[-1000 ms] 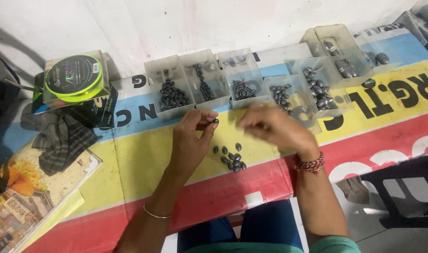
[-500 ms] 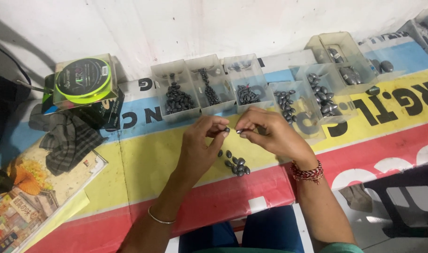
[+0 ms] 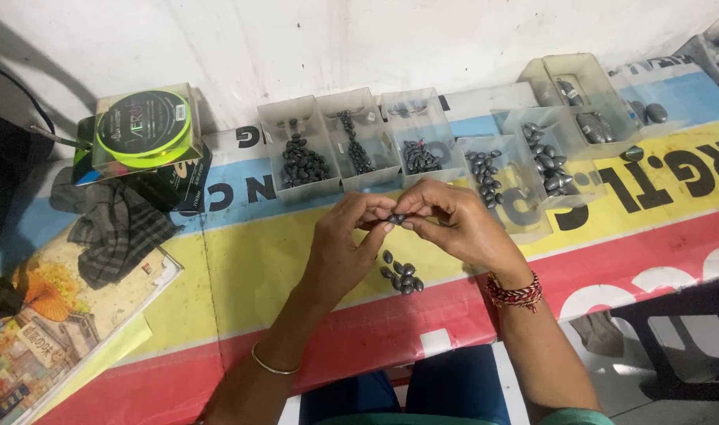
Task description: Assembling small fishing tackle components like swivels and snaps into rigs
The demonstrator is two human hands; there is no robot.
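Since the earlier frame, both hands have closed together at frame centre: left hand (image 3: 345,242) and right hand (image 3: 454,224) pinch one dark sinker (image 3: 396,219). Below lies a loose pile (image 3: 402,277), about eight. Seven clear trays (image 3: 300,149) line the upper frame.

A small dark oval sinker (image 3: 396,218) sits pinched between the fingertips of my left hand (image 3: 345,240) and my right hand (image 3: 454,224), held in the air. Just below it on the desk (image 3: 241,267) lies a loose cluster of matching dark, glossy oval sinkers (image 3: 403,275), touching one another, on the yellow stripe.
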